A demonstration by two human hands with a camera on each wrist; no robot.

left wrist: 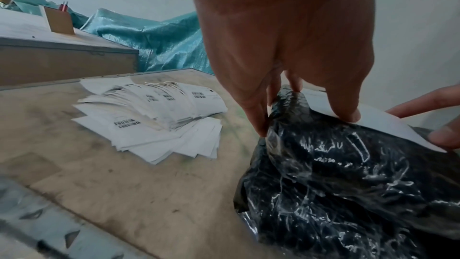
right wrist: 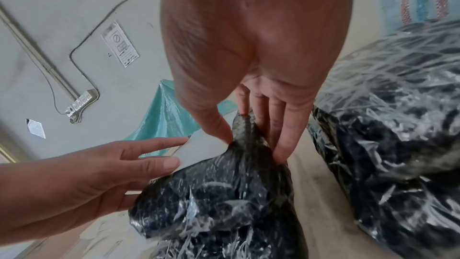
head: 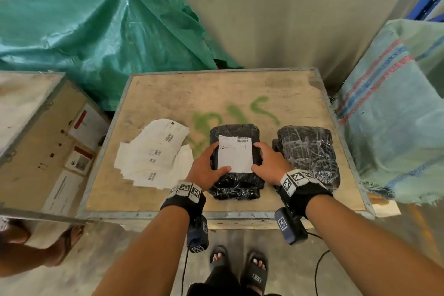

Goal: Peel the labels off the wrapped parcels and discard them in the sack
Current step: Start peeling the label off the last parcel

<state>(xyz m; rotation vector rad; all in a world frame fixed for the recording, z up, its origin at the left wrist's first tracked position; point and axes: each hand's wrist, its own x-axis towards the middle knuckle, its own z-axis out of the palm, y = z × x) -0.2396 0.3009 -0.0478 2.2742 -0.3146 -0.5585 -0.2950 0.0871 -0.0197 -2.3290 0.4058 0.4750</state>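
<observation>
A black film-wrapped parcel (head: 236, 187) (left wrist: 336, 184) (right wrist: 224, 194) lies mid-crate with a white label (head: 235, 157) (left wrist: 373, 121) flat on its top. My left hand (head: 206, 163) (left wrist: 286, 56) (right wrist: 87, 174) rests against the parcel's left side with straight fingers, its thumb pressing the label's near left corner. My right hand (head: 268, 161) (right wrist: 248, 46) pinches the parcel's right edge between thumb and fingers, the thumb at the label's near right corner. A second wrapped parcel (head: 310, 154) (right wrist: 398, 125) with no label showing lies just to the right.
A fanned pile of loose white labels (head: 153, 154) (left wrist: 159, 115) lies left of the parcel on the wooden crate (head: 240, 94). A green sack (head: 108, 31) slumps behind it and a striped woven sack (head: 389, 115) stands right. Another crate (head: 36, 127) sits left.
</observation>
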